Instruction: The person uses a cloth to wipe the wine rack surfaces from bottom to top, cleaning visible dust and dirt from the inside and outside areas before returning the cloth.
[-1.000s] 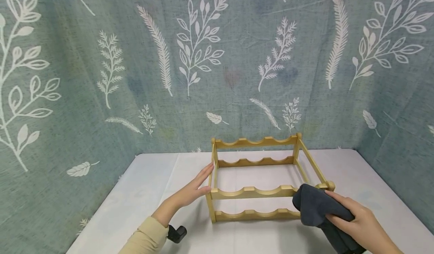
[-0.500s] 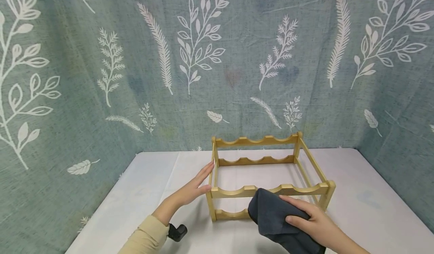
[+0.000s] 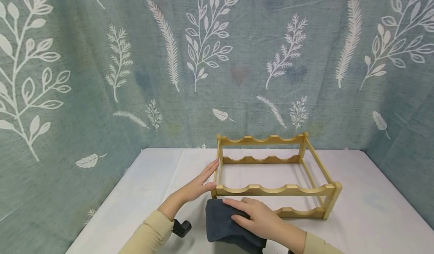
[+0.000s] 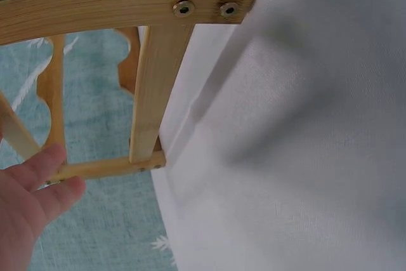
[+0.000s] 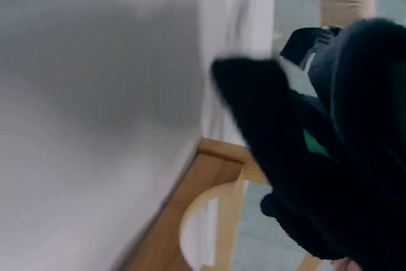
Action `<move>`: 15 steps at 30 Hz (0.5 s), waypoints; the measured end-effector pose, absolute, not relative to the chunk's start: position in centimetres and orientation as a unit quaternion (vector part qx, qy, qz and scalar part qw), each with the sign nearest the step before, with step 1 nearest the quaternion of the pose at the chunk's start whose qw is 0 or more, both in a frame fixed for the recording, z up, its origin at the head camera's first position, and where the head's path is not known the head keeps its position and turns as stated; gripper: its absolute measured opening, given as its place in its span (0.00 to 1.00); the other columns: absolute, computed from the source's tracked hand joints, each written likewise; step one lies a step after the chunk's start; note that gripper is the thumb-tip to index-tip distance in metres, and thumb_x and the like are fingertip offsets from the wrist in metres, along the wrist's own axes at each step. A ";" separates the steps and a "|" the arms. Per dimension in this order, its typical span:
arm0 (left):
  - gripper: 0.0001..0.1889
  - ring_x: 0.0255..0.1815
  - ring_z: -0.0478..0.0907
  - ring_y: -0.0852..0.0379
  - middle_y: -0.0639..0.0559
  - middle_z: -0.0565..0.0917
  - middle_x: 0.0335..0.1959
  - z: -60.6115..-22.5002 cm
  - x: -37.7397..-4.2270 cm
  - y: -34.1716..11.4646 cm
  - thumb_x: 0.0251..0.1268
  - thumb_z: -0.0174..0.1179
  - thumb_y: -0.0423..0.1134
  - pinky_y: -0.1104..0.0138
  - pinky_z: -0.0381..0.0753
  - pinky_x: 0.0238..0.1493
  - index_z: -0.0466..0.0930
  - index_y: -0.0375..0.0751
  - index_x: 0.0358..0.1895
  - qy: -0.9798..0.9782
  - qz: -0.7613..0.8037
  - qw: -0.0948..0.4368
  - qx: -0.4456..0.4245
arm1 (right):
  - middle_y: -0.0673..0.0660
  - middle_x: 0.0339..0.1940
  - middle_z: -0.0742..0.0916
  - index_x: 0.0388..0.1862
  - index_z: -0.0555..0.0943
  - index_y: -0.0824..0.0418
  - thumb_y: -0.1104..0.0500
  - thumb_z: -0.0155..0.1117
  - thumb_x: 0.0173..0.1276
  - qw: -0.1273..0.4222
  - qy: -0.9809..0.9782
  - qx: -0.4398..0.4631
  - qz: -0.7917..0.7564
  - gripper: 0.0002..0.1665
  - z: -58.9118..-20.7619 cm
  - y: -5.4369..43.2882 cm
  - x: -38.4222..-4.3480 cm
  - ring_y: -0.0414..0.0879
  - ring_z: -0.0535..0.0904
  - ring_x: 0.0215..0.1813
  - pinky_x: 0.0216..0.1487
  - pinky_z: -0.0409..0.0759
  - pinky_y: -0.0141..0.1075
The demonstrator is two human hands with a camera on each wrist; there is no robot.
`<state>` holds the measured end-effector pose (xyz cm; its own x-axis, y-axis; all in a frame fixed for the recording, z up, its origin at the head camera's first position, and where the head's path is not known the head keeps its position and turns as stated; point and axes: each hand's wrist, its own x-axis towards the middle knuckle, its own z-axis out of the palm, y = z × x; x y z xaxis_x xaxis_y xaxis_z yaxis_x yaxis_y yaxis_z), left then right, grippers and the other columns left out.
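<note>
A wooden bottle rack with scalloped rails stands on the white table. My left hand rests with straight fingers against the rack's left side; the left wrist view shows its fingers by the frame. In my right hand is a folded dark cloth, pinched between thumb and fingers at the rack's front left corner. That cloth hides the left part of the lower front rail. Close up in the right wrist view, the dark cloth covers nearly all of the hand.
A white cloth covers the table. Green-blue fabric with white leaf prints hangs behind and at both sides. A black wrist camera sits under the left wrist.
My right hand has swept the dark cloth leftward along the rack's front, from the right corner to the left one. The left hand stays at the rack's left side. The head view has shifted slightly.
</note>
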<state>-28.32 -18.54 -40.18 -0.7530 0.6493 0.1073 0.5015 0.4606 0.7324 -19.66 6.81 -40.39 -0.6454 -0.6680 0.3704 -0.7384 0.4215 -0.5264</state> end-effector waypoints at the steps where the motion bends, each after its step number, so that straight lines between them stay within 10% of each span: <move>1: 0.36 0.74 0.33 0.49 0.53 0.36 0.75 -40.2 -28.3 -18.5 0.70 0.43 0.55 0.42 0.45 0.67 0.36 0.53 0.73 0.850 0.393 0.095 0.339 | 0.52 0.38 0.83 0.64 0.70 0.48 0.51 0.55 0.68 0.072 -0.842 0.421 0.330 0.25 -40.4 6.3 -19.8 0.35 0.76 0.33 0.31 0.75 0.27; 9: 0.37 0.74 0.33 0.49 0.52 0.35 0.75 -40.2 -28.5 -18.6 0.68 0.40 0.60 0.43 0.45 0.67 0.35 0.53 0.73 0.850 0.390 0.099 0.340 | 0.50 0.25 0.79 0.56 0.78 0.48 0.58 0.61 0.63 0.164 -0.859 0.382 0.299 0.20 -41.0 3.9 -20.7 0.30 0.64 0.20 0.21 0.65 0.22; 15: 0.38 0.74 0.32 0.49 0.54 0.36 0.74 -40.1 -28.3 -18.5 0.67 0.42 0.61 0.42 0.46 0.67 0.36 0.55 0.73 0.849 0.400 0.098 0.332 | 0.52 0.22 0.79 0.54 0.79 0.45 0.57 0.60 0.63 0.121 -0.904 0.334 0.238 0.19 -42.7 3.2 -20.3 0.33 0.65 0.15 0.15 0.62 0.24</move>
<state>-28.27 -18.48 -40.08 -0.7597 0.6427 0.0985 0.4855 0.4599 0.7435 -20.33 3.19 -42.68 -0.7480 -0.5458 0.3777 -0.6610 0.6644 -0.3487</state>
